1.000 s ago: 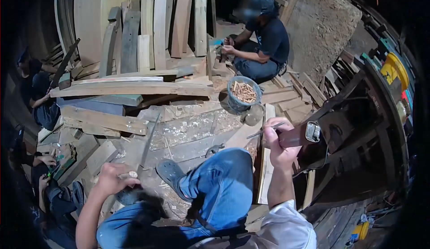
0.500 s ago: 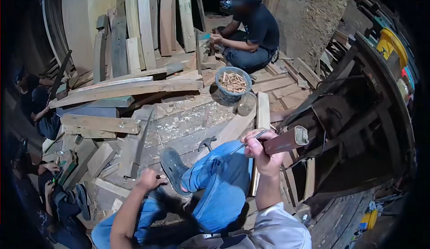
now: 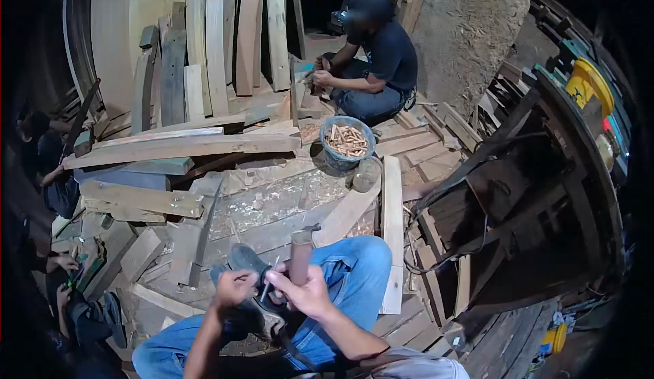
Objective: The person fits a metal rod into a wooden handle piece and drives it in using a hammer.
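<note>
Above my lap, my right hand [image 3: 308,292] is closed around a reddish-brown wooden block [image 3: 300,262], its pale end up. The same hand pinches a thin metal rod [image 3: 266,287], slanting down to the left. My left hand [image 3: 235,289] is just left of the rod, its fingers curled together; whatever they may hold is too small to make out. Beneath both hands is a metal object [image 3: 271,323] with a dark part, partly hidden between my legs. Behind the block, the head of a claw hammer [image 3: 313,228] shows on the floor.
A bucket of short wooden pegs [image 3: 347,140] stands ahead, beside a clear jar [image 3: 367,174]. Another person [image 3: 378,58] sits beyond it; others work at the left edge. Planks [image 3: 184,146] lie stacked at left. A dark table frame [image 3: 545,222] stands at right.
My right hand has swung left and down with the block and rod, and the block now points upward. My left hand has moved slightly right, close to the rod.
</note>
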A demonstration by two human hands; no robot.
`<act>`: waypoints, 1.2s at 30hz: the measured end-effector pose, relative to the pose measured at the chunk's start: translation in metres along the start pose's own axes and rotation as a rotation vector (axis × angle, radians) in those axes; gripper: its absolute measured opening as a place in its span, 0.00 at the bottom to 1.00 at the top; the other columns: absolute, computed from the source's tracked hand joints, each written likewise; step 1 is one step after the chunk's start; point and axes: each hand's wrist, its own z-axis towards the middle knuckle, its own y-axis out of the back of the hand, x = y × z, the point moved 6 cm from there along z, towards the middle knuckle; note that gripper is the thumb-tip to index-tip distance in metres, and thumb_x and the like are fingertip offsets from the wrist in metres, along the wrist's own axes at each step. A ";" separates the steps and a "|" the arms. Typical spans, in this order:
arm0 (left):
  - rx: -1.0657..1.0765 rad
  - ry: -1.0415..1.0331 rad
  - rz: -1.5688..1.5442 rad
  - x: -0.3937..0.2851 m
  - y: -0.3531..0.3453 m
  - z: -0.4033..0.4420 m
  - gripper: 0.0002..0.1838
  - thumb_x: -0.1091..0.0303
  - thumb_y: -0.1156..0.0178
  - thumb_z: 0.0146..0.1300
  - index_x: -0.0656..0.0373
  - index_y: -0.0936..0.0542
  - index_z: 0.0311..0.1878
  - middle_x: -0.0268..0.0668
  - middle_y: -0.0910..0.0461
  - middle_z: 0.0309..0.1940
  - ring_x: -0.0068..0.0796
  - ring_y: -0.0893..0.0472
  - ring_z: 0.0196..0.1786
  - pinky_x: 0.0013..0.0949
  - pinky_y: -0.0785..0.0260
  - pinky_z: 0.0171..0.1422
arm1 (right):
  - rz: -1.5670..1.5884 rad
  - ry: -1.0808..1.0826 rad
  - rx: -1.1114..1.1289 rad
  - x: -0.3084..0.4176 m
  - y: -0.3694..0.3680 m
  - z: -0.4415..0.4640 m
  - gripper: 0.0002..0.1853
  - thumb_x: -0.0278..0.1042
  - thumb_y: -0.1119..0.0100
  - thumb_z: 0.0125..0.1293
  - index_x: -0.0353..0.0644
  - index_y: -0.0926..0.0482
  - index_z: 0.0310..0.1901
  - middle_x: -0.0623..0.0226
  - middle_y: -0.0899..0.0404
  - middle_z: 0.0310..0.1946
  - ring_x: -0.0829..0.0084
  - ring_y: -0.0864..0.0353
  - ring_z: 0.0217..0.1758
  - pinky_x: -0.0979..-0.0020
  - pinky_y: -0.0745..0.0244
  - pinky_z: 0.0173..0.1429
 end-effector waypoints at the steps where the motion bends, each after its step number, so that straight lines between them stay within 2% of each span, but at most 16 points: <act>1: -0.055 -0.222 -0.044 -0.030 0.006 -0.007 0.12 0.69 0.44 0.70 0.70 0.16 0.41 0.37 0.15 0.31 0.21 0.18 0.36 0.25 0.24 0.42 | 0.054 -0.013 -0.036 -0.016 -0.016 0.010 0.09 0.33 0.33 0.65 0.37 0.19 0.35 0.74 0.23 0.21 0.85 0.27 0.19 0.80 0.35 0.21; 2: -0.050 -0.163 -0.071 -0.027 0.012 -0.011 0.13 0.69 0.45 0.71 0.68 0.16 0.40 0.37 0.15 0.31 0.23 0.18 0.35 0.27 0.24 0.41 | 0.001 -0.093 -0.014 -0.025 -0.021 0.012 0.09 0.34 0.33 0.65 0.37 0.19 0.35 0.76 0.23 0.23 0.86 0.28 0.22 0.80 0.35 0.24; 4: 0.028 -0.204 -0.389 -0.031 0.016 -0.030 0.13 0.69 0.46 0.72 0.69 0.16 0.39 0.37 0.16 0.31 0.22 0.18 0.34 0.27 0.25 0.41 | 0.003 -0.019 -0.054 -0.053 -0.035 0.028 0.09 0.34 0.34 0.66 0.37 0.19 0.35 0.78 0.24 0.24 0.88 0.28 0.25 0.80 0.34 0.27; 9: -0.159 0.001 -0.372 -0.024 0.027 -0.049 0.10 0.71 0.43 0.70 0.69 0.17 0.40 0.36 0.16 0.31 0.22 0.19 0.34 0.28 0.25 0.43 | -0.092 -0.165 0.029 -0.082 -0.058 0.051 0.11 0.36 0.35 0.66 0.38 0.19 0.32 0.79 0.25 0.21 0.88 0.30 0.25 0.80 0.35 0.28; 11: -0.261 -0.059 -0.280 -0.019 0.039 -0.049 0.10 0.72 0.43 0.69 0.69 0.17 0.45 0.36 0.16 0.31 0.22 0.19 0.34 0.27 0.26 0.42 | -0.187 -0.146 0.038 -0.090 -0.064 0.058 0.12 0.38 0.35 0.66 0.40 0.20 0.29 0.79 0.27 0.19 0.89 0.31 0.23 0.79 0.38 0.25; 15: -0.435 -0.183 -0.236 -0.012 0.051 -0.049 0.13 0.71 0.42 0.69 0.69 0.18 0.51 0.37 0.15 0.31 0.23 0.18 0.34 0.26 0.25 0.39 | -0.037 -0.193 0.065 -0.112 -0.073 0.065 0.13 0.39 0.35 0.66 0.41 0.21 0.27 0.80 0.28 0.17 0.89 0.34 0.19 0.79 0.43 0.22; 17: -0.620 -0.115 -0.286 0.015 0.062 -0.052 0.12 0.70 0.40 0.68 0.69 0.17 0.48 0.37 0.15 0.31 0.23 0.18 0.33 0.27 0.25 0.40 | -0.121 -0.325 0.157 -0.126 -0.077 0.065 0.15 0.42 0.34 0.66 0.41 0.22 0.27 0.79 0.29 0.17 0.88 0.34 0.19 0.78 0.43 0.21; 21: -0.777 -0.085 -0.326 0.015 0.078 -0.057 0.09 0.71 0.38 0.67 0.68 0.17 0.41 0.36 0.16 0.31 0.23 0.18 0.34 0.25 0.27 0.42 | -0.190 -0.564 0.186 -0.161 -0.070 0.088 0.18 0.48 0.33 0.64 0.41 0.24 0.29 0.77 0.29 0.18 0.86 0.33 0.18 0.79 0.41 0.20; 22: -0.776 -0.077 -0.329 0.018 0.081 -0.057 0.09 0.71 0.38 0.67 0.68 0.17 0.41 0.36 0.16 0.31 0.23 0.18 0.34 0.25 0.27 0.42 | -0.305 -0.582 0.195 -0.163 -0.064 0.101 0.21 0.53 0.33 0.62 0.39 0.21 0.31 0.73 0.23 0.23 0.81 0.26 0.23 0.75 0.31 0.27; 24: -0.783 -0.131 -0.413 0.023 0.087 -0.057 0.08 0.71 0.38 0.67 0.68 0.18 0.42 0.36 0.17 0.32 0.22 0.19 0.36 0.25 0.28 0.44 | -0.402 -0.375 0.063 -0.184 -0.052 0.133 0.23 0.51 0.32 0.60 0.33 0.21 0.37 0.60 0.17 0.30 0.67 0.17 0.33 0.66 0.23 0.39; 26: -0.779 -0.114 -0.416 0.029 0.090 -0.057 0.09 0.71 0.37 0.66 0.68 0.18 0.44 0.36 0.17 0.34 0.23 0.19 0.37 0.25 0.28 0.45 | -0.814 -0.073 -0.120 -0.226 -0.027 0.167 0.23 0.48 0.31 0.57 0.33 0.21 0.40 0.55 0.17 0.27 0.58 0.16 0.32 0.61 0.23 0.38; 28: -0.875 -0.087 -0.501 0.030 0.093 -0.062 0.09 0.71 0.37 0.66 0.67 0.18 0.44 0.36 0.17 0.34 0.23 0.19 0.36 0.25 0.28 0.45 | -1.060 -0.274 0.026 -0.283 -0.008 0.198 0.25 0.46 0.32 0.54 0.31 0.21 0.44 0.42 0.17 0.35 0.44 0.17 0.44 0.54 0.24 0.48; 31: -0.951 -0.071 -0.571 0.027 0.101 -0.071 0.10 0.69 0.38 0.67 0.66 0.18 0.45 0.35 0.18 0.31 0.21 0.22 0.34 0.24 0.30 0.39 | -1.208 -0.236 0.186 -0.297 0.005 0.209 0.24 0.47 0.35 0.55 0.31 0.21 0.44 0.40 0.18 0.37 0.42 0.19 0.46 0.53 0.23 0.49; 32: -0.953 -0.061 -0.622 0.030 0.105 -0.075 0.11 0.67 0.39 0.68 0.66 0.19 0.45 0.35 0.20 0.31 0.20 0.24 0.32 0.25 0.32 0.37 | -1.255 -0.339 0.215 -0.295 0.010 0.210 0.28 0.49 0.35 0.55 0.32 0.24 0.50 0.40 0.19 0.40 0.44 0.18 0.47 0.53 0.23 0.51; 34: -1.003 -0.164 -0.783 0.047 0.112 -0.081 0.14 0.62 0.41 0.70 0.66 0.20 0.45 0.35 0.23 0.30 0.20 0.27 0.31 0.26 0.35 0.34 | -1.446 -0.330 0.288 -0.290 0.017 0.216 0.35 0.51 0.38 0.58 0.35 0.32 0.61 0.41 0.19 0.45 0.46 0.19 0.50 0.53 0.23 0.55; 36: -0.982 -0.162 -0.761 0.062 0.119 -0.089 0.17 0.57 0.42 0.71 0.65 0.22 0.44 0.37 0.23 0.33 0.23 0.27 0.34 0.27 0.34 0.38 | -1.591 -0.306 0.186 -0.288 0.039 0.227 0.30 0.50 0.39 0.59 0.37 0.28 0.58 0.44 0.19 0.47 0.48 0.19 0.52 0.54 0.23 0.56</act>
